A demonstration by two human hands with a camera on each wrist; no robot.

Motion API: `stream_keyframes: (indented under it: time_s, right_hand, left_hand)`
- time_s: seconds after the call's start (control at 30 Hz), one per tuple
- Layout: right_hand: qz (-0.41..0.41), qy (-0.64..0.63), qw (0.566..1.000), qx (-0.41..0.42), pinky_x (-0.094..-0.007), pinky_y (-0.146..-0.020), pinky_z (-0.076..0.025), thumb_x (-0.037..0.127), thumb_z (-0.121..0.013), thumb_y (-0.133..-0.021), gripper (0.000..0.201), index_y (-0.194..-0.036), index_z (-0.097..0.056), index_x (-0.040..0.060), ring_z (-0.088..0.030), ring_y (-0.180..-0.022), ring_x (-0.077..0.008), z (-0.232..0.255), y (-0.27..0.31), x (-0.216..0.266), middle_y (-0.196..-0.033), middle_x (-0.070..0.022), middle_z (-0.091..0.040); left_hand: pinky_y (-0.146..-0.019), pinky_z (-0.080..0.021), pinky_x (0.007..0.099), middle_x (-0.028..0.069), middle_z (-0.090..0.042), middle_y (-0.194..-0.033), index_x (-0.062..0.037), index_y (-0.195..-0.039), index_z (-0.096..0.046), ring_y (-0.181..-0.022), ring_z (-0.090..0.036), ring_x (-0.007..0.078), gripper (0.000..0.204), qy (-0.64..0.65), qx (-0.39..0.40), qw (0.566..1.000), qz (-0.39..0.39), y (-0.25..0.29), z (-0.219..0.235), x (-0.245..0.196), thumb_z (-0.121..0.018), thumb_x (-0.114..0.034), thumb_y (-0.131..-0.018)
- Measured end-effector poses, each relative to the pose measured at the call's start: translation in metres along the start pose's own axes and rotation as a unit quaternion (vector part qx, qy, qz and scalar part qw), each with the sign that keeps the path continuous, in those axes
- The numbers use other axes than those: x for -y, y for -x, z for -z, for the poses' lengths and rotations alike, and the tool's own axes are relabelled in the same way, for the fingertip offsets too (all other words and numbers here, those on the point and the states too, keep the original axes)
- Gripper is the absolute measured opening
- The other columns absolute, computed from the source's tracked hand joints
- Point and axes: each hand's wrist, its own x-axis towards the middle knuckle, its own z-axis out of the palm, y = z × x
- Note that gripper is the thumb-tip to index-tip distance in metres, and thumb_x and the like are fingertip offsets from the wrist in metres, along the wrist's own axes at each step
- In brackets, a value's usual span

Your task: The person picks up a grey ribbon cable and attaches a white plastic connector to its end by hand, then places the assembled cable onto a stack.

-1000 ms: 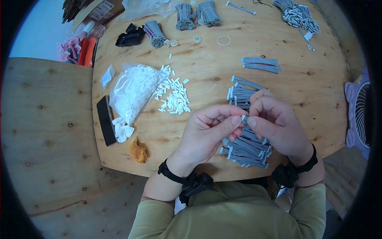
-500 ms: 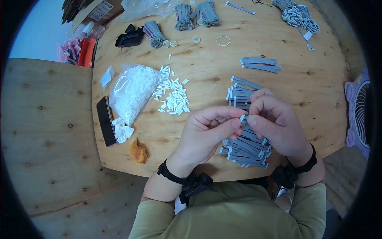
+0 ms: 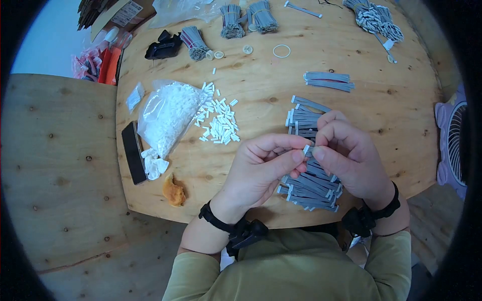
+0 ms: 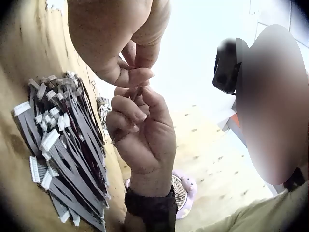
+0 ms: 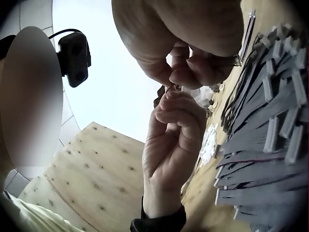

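In the head view my left hand [image 3: 263, 165] pinches a small white connector [image 3: 307, 150] between thumb and forefinger. My right hand [image 3: 349, 155] meets it from the other side, thumb and fingertips curled on a grey ribbon cable right at the connector. The bare end of that cable [image 5: 236, 60] juts out beside the right fingers in the right wrist view; the fingers hide the rest. Fingertips of both hands come together above a pile of grey ribbon cables with white connectors [image 3: 314, 188]. In the left wrist view the pile [image 4: 72, 159] lies beside the hands.
Left of the hands lie loose white connector housings [image 3: 221, 123] and a clear bag of them [image 3: 170, 113]. Near the left edge are a phone [image 3: 133, 153] and a bitten piece of bread [image 3: 174, 190]. A flat cable bundle [image 3: 329, 81] lies beyond the pile; a purple fan [image 3: 444, 143] stands right.
Both hands stay nearly in place, still pinching. The white connector tilts slightly between the fingertips; nothing else on the table has moved.
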Motion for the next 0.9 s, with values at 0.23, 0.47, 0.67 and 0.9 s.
stream_keyframes:
  time_s: [0.23,0.47,0.67,0.9]
  right_hand:
    - [-0.005,0.016,1.0,-0.001,-0.0174,-0.059,-0.036,0.001,-0.052,-0.077,0.005,-0.076,-0.047,0.001,-0.041,-0.071,-0.0038,0.001,0.0,0.0,-0.086,-0.0012,-0.036]
    - [0.052,0.064,0.997,-0.001,-0.017,-0.058,-0.036,0.001,-0.053,-0.076,0.006,-0.075,-0.047,0.0017,-0.041,-0.07,-0.0036,0.002,-0.001,-0.008,-0.086,-0.0014,-0.036]
    - [0.059,0.092,0.994,0.007,-0.017,-0.059,-0.036,0.001,-0.053,-0.076,0.006,-0.075,-0.047,0.0016,-0.041,-0.07,-0.0041,0.004,0.0,-0.008,-0.086,-0.0018,-0.036]
    - [-0.001,0.007,1.0,0.013,-0.0177,-0.06,-0.037,0.001,-0.051,-0.077,0.005,-0.075,-0.047,0.0018,-0.042,-0.072,-0.0049,0.0,-0.001,-0.002,-0.085,-0.0016,-0.037]
  left_hand:
    - [-0.06,-0.046,0.0193,0.0079,-0.059,-0.084,0.0014,-0.097,-0.055,-0.071,-0.056,0.01,0.019,-0.021,-0.005,1.0,-0.012,0.0,0.0,0.002,-0.053,0.001,-0.078]
    - [-0.061,-0.047,0.0191,0.0077,-0.06,-0.084,0.0006,-0.097,-0.056,-0.071,-0.057,0.0092,0.02,-0.054,-0.016,0.998,-0.041,0.0,-0.001,0.004,-0.054,0.002,-0.077]
    - [-0.061,-0.047,0.0189,0.0073,-0.06,-0.084,0.0003,-0.097,-0.056,-0.072,-0.056,0.0086,0.02,-0.06,-0.027,0.997,-0.042,0.0,-0.002,0.005,-0.054,0.002,-0.077]
    - [-0.061,-0.047,0.0187,0.0066,-0.06,-0.084,-0.0003,-0.097,-0.056,-0.072,-0.056,0.008,0.02,-0.094,-0.022,0.994,-0.059,0.001,-0.001,0.005,-0.054,0.001,-0.077]
